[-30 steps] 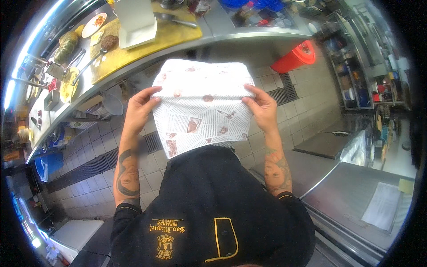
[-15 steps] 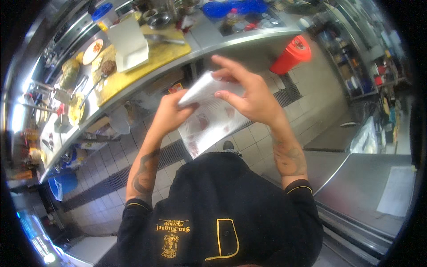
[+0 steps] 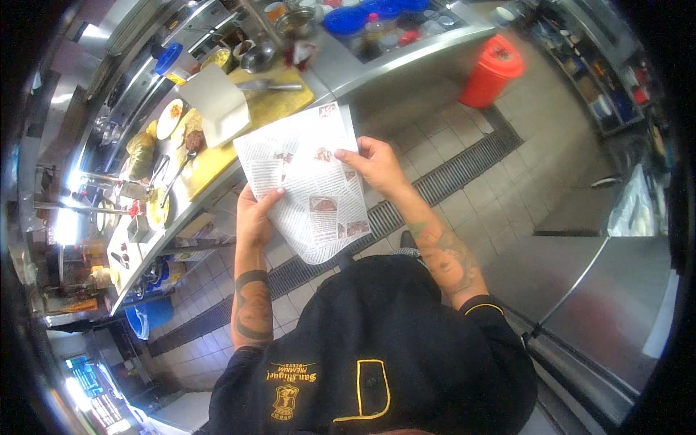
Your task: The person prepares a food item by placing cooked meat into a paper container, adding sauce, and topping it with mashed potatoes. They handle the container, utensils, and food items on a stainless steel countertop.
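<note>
Left hand: the left hand (image 3: 255,214) grips the lower left edge of the paper sheet (image 3: 308,177), thumb on top.
Right hand: the right hand (image 3: 377,163) pinches the sheet's right edge.
Paper sheet: it is in the air in front of the person's chest, over the tiled floor (image 3: 464,196). It is white with small print and little reddish pictures, and it looks folded.
Nearby: a yellow cutting board (image 3: 243,119) lies on the steel counter (image 3: 377,69) with a white box (image 3: 216,101) and a knife (image 3: 270,86) on it.
Farther: a red bucket (image 3: 491,70) stands on the floor. Blue tubs (image 3: 377,13) sit at the back.
Sign on shirt: a yellow badge on the black shirt (image 3: 377,348).
</note>
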A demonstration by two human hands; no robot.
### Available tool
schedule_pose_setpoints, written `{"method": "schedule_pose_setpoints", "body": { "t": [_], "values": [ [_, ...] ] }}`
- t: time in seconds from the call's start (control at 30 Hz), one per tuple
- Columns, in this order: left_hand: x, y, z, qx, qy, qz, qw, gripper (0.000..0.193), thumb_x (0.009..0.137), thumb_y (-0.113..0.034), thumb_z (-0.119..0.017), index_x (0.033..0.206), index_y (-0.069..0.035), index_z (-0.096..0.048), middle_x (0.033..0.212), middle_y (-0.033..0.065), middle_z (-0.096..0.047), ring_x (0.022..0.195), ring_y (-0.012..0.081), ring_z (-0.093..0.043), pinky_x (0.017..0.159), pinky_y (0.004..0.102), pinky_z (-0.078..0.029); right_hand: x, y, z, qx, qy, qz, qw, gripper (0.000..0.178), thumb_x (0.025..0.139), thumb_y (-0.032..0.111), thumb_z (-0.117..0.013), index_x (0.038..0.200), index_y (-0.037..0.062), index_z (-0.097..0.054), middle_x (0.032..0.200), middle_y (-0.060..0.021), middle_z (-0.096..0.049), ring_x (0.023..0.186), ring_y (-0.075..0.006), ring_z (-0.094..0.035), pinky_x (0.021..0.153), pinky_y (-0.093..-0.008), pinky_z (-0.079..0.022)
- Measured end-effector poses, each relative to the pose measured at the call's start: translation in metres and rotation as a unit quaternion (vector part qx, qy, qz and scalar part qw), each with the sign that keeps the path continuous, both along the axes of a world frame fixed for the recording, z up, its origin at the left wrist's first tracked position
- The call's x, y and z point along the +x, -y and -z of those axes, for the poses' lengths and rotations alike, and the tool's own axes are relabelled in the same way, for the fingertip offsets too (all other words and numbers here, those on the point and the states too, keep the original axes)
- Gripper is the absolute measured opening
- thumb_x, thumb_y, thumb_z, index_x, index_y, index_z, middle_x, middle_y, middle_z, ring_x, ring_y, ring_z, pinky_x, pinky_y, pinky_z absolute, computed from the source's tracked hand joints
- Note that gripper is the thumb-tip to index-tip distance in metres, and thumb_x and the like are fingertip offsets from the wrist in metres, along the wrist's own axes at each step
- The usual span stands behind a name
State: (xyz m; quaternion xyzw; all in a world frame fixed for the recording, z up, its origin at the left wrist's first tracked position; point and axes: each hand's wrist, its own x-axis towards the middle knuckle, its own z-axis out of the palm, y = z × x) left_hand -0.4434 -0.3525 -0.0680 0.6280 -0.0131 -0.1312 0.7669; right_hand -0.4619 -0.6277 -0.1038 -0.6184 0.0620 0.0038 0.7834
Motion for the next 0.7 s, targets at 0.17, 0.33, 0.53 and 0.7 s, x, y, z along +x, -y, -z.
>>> {"method": "schedule_pose_setpoints", "body": {
  "t": [0.17,0.33,0.53,0.7],
  "values": [
    [-0.008,-0.004,0.004,-0.055,-0.009,-0.033,0.998,0.036,0.091,0.001,-0.073,0.126,0.0,-0.066,0.112,0.0088,-0.075,0.098,0.0148,-0.069,0.087,0.0324,-0.055,0.003,-0.006,-0.012,-0.057,0.051,0.023,0.997,0.026,0.099,0.02,-0.074,0.108,-0.0033,-0.075,0.091,-0.0055,-0.076,0.075,-0.008,-0.066,0.068,-0.0254,-0.053],
    [-0.018,-0.004,0.0,-0.017,0.016,-0.074,0.997,0.025,0.093,0.0,-0.073,0.117,0.002,-0.067,0.102,0.01,-0.076,0.082,0.0143,-0.071,0.073,0.0291,-0.058,0.004,-0.002,-0.02,-0.032,0.061,-0.011,0.998,0.023,0.102,0.016,-0.07,0.112,-0.0044,-0.074,0.096,-0.0065,-0.077,0.08,-0.0093,-0.068,0.072,-0.0249,-0.055],
    [-0.024,0.003,-0.003,0.049,0.082,-0.128,0.987,0.02,0.09,0.003,-0.077,0.107,0.002,-0.067,0.097,0.0102,-0.075,0.078,0.0149,-0.071,0.067,0.0307,-0.06,0.001,-0.018,-0.033,-0.011,0.109,0.022,0.994,0.022,0.102,0.017,-0.068,0.108,-0.004,-0.074,0.094,-0.007,-0.078,0.083,-0.0113,-0.07,0.074,-0.0278,-0.055],
    [-0.023,0.002,-0.001,0.014,0.091,-0.12,0.989,0.021,0.089,0.003,-0.078,0.107,0.001,-0.066,0.096,0.0102,-0.075,0.079,0.0151,-0.071,0.068,0.0307,-0.061,0.006,-0.017,-0.022,0.014,0.081,0.01,0.997,0.021,0.101,0.014,-0.068,0.108,-0.0037,-0.075,0.096,-0.0076,-0.078,0.085,-0.0109,-0.07,0.076,-0.0274,-0.055]
  ]
}}
